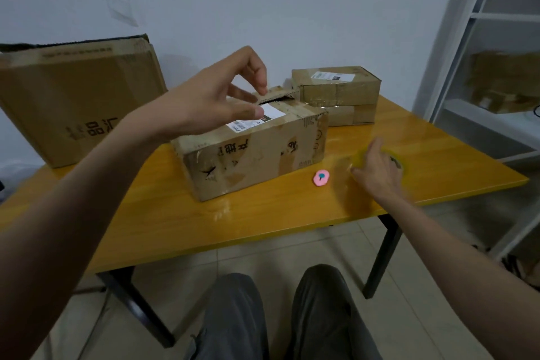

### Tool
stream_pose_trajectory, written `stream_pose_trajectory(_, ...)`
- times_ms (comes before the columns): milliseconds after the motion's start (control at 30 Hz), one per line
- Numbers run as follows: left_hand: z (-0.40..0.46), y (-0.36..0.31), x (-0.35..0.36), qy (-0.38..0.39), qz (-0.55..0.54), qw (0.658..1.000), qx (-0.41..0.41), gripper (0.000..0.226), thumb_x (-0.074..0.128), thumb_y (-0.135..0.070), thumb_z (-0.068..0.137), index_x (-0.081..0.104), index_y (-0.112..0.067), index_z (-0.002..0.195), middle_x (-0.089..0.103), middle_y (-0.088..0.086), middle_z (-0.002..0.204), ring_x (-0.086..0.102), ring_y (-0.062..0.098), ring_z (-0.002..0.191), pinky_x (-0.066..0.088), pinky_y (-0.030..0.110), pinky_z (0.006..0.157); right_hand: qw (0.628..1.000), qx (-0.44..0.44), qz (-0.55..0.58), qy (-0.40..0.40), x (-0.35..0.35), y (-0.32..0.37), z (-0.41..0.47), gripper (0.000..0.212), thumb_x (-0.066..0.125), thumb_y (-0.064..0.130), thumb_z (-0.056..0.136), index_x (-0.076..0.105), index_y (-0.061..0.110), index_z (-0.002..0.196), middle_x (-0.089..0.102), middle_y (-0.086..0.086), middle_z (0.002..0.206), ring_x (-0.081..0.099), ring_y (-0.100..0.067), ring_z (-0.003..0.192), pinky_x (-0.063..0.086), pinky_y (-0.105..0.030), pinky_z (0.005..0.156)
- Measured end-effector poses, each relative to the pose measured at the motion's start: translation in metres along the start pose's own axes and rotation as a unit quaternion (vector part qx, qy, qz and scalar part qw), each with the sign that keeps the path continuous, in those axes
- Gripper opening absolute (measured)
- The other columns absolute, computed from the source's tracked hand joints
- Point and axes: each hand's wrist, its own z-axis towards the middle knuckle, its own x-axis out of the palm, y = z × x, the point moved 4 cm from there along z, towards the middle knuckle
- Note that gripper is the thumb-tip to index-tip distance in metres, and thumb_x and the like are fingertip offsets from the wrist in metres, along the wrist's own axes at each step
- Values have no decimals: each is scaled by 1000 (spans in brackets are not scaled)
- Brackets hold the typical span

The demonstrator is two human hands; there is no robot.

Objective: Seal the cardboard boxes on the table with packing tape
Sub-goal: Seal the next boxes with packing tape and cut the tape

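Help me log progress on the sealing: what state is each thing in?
Near box: top flap raised, not sealed.
Far box: shut, taped.
Big box: standing on edge against the wall.
Tape roll: on the table, gripped.
Left hand: open, over the flap.
Right hand: on the roll, blurred.

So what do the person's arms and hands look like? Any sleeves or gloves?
Both arms are bare right up to the frame's edge, with no sleeves showing. The left hand and right hand wear no gloves, and no rings or watch can be seen. The right hand is blurred.
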Motion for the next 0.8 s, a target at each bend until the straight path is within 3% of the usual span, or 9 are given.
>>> stream_pose_trajectory(200, -11, 6, 4, 4, -105, 994, -32, 33, 71, -24, 93, 47, -17, 114, 55, 9, 122, 71, 27, 106, 47, 50, 107, 997, -11, -71, -4, 12, 10, 4, 53, 73, 18, 90, 41, 6, 130, 62, -20, 118, 57, -38, 109, 43, -43, 76)
stream_pose_trajectory(300, -11, 12, 7, 2, -143, 988, -48, 26, 65, -18, 97, 45, -17, 113, 53, 7, 117, 71, 22, 107, 40, 52, 112, 986, -73, 141, -45, -1, 49, -1, 35, 73, 22, 92, 52, 13, 118, 60, -9, 118, 58, -28, 109, 47, -36, 81)
stream_pose_trajectory(333, -11, 15, 9, 2, -165, 985, -51, 22, 62, -13, 98, 45, -18, 111, 52, 7, 116, 71, 20, 106, 40, 54, 112, 955, -82, 284, -6, -5, 66, -6, 27, 70, 25, 95, 56, 14, 115, 63, -5, 112, 63, -24, 103, 49, -33, 78)
stream_pose_trajectory(400, -10, 19, 10, -9, -216, 975, -57, 22, 61, -5, 97, 46, -20, 106, 53, 5, 110, 70, 17, 100, 44, 59, 108, 815, -67, 552, 163, -14, 107, -27, 34, 61, 37, 100, 62, 9, 120, 71, -4, 104, 70, -20, 96, 56, -36, 82)
stream_pose_trajectory(467, -10, 24, 10, -28, -273, 960, -60, 24, 62, -3, 96, 48, -20, 102, 56, 2, 102, 67, 25, 99, 43, 62, 107, 674, -67, 673, 297, -20, 140, -51, 63, 52, 56, 97, 59, 4, 133, 72, -14, 115, 71, -26, 107, 55, -42, 101)
stream_pose_trajectory(500, -10, 27, 9, -35, -296, 953, -60, 23, 61, -2, 96, 48, -20, 101, 56, 0, 98, 66, 27, 97, 42, 62, 108, 635, -69, 693, 334, -20, 151, -60, 70, 49, 60, 95, 57, 4, 136, 70, -15, 119, 69, -28, 113, 51, -44, 107)
stream_pose_trajectory(600, -13, 37, 8, -55, -328, 941, -66, 21, 57, -1, 99, 46, -18, 102, 55, -2, 93, 70, 22, 90, 47, 53, 105, 573, -77, 719, 387, -13, 168, -81, 48, 54, 35, 102, 57, 0, 136, 71, -12, 107, 68, -30, 111, 49, -47, 109)
stream_pose_trajectory(700, -19, 45, 5, -71, -333, 937, -74, 20, 58, -2, 99, 45, -16, 101, 52, 2, 94, 73, 25, 87, 51, 46, 102, 514, -50, 765, 385, -7, 175, -88, 11, 54, 5, 102, 63, 2, 108, 70, -9, 92, 70, -23, 94, 56, -42, 101)
stream_pose_trajectory(800, -26, 54, 0, -90, -305, 944, -83, 19, 62, -7, 97, 45, -15, 101, 54, 7, 100, 73, 33, 94, 54, 45, 101, 493, -17, 784, 376, 1, 179, -90, 12, 58, -4, 96, 66, 5, 98, 70, -9, 89, 70, -21, 87, 60, -38, 93)
